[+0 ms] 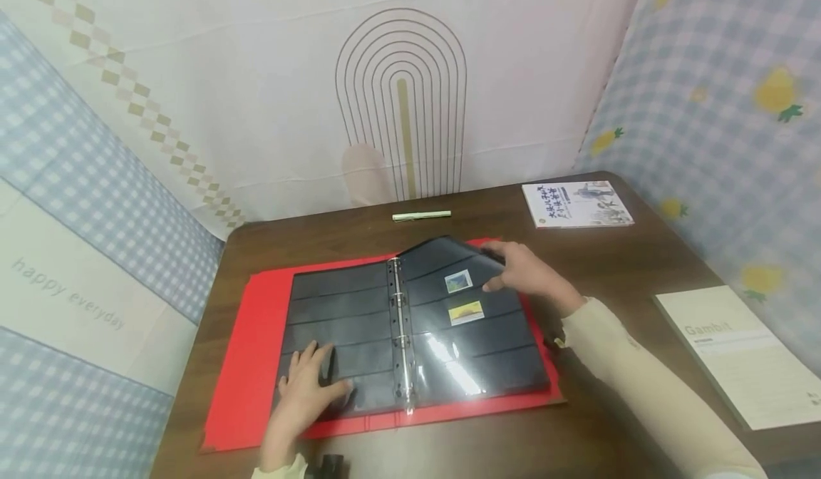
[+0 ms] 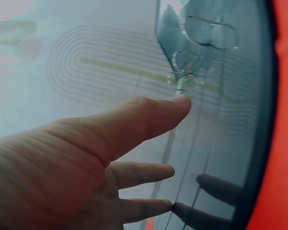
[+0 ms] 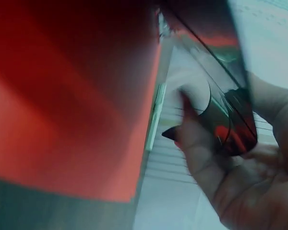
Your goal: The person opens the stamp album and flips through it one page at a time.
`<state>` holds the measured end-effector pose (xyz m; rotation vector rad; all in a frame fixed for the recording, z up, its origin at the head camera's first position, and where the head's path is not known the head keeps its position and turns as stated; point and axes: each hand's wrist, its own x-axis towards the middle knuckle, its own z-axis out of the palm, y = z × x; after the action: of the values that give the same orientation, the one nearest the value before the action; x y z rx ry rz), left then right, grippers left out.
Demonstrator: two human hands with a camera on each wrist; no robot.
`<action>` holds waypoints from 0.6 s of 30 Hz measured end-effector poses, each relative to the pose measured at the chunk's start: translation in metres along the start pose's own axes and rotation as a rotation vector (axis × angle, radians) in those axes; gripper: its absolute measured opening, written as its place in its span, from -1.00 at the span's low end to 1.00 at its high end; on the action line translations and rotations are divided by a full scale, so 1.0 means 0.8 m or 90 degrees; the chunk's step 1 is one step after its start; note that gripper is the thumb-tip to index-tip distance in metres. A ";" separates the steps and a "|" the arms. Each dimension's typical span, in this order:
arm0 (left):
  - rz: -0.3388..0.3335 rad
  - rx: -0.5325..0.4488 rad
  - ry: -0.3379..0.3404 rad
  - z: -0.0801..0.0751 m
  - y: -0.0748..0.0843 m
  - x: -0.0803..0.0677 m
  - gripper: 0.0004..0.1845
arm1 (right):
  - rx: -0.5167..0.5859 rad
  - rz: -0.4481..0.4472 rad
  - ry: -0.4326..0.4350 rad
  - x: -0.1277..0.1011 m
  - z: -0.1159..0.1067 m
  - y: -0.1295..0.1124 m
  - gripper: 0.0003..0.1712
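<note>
A red ring binder (image 1: pixel 239 365) lies spread on the table, with black pocket pages on both sides of its metal rings (image 1: pixel 401 322). Two stamps, one blue-green (image 1: pixel 458 281) and one yellow (image 1: pixel 466 313), sit in pockets of the right page (image 1: pixel 507 347). My right hand (image 1: pixel 529 272) pinches that page by its upper outer corner, which is raised and bent. In the right wrist view the page's edge (image 3: pixel 233 72) passes between thumb and fingers. My left hand (image 1: pixel 303 392) rests on the lower part of the left page (image 1: pixel 340 304), fingers spread, holding nothing.
A pale green pen (image 1: pixel 421 216) lies behind the binder. A white illustrated booklet (image 1: pixel 558 215) is at the back right, and a cream notebook marked Gambit (image 1: pixel 737 358) at the right edge. Cloth hangings (image 1: pixel 282 108) enclose the table (image 1: pixel 308 240).
</note>
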<state>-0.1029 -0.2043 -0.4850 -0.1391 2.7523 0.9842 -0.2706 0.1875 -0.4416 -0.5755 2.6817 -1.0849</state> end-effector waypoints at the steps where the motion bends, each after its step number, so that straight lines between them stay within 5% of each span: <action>1: 0.000 -0.004 0.003 0.000 0.002 0.000 -0.15 | 0.033 0.001 0.006 -0.001 0.000 -0.001 -0.03; 7: 0.003 -0.030 0.008 -0.003 0.006 -0.002 -0.20 | 0.187 0.012 0.064 -0.002 -0.005 -0.015 0.03; 13: 0.014 -0.029 0.019 -0.008 0.004 -0.003 -0.30 | 0.186 0.029 0.102 -0.004 -0.007 -0.039 0.19; 18: 0.015 -0.031 0.025 -0.012 0.009 -0.004 -0.32 | 0.253 0.014 0.109 -0.005 -0.003 -0.050 0.31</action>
<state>-0.1025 -0.2045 -0.4726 -0.1363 2.7722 1.0666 -0.2563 0.1645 -0.4116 -0.3937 2.4890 -1.6709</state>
